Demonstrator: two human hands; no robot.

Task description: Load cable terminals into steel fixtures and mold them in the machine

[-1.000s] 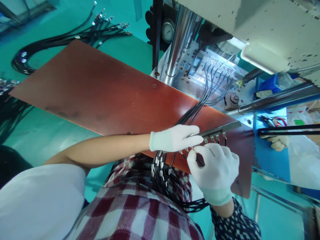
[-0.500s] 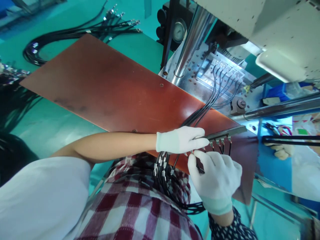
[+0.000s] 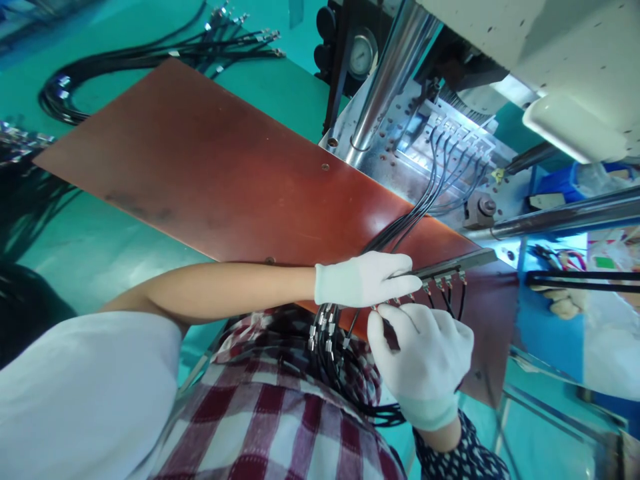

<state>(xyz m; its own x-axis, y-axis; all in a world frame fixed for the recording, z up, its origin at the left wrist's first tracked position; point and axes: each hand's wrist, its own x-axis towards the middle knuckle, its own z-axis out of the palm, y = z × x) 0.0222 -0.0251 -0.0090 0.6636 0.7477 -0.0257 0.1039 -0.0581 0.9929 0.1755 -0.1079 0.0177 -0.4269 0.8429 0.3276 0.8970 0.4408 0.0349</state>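
My left hand point(image 3: 365, 279), in a white glove, grips the left end of a long grey metal bar point(image 3: 455, 265), its fingers on either side of it. Small metal cable ends with black cables point(image 3: 463, 299) hang in a row along the bar's lower edge. Just below my left hand, my right hand point(image 3: 423, 360), also gloved, has thumb and forefinger pinched together by the cable ends near the bar's left part. What lies between those fingertips is too small to make out. A bundle of black cables with metal fittings point(image 3: 327, 330) hangs over the checked cloth at my lap.
The brown board point(image 3: 225, 167) lies under the bar. Behind it stands a press with a metal column point(image 3: 390, 80) and a fixture point(image 3: 445, 147) holding several cables. More cable bundles point(image 3: 100, 63) lie at the far left. A blue surface point(image 3: 550, 333) with items is at the right.
My right hand has moved slightly left along the row of cable ends. My left hand stays on the bar. The whole view has shifted a little.
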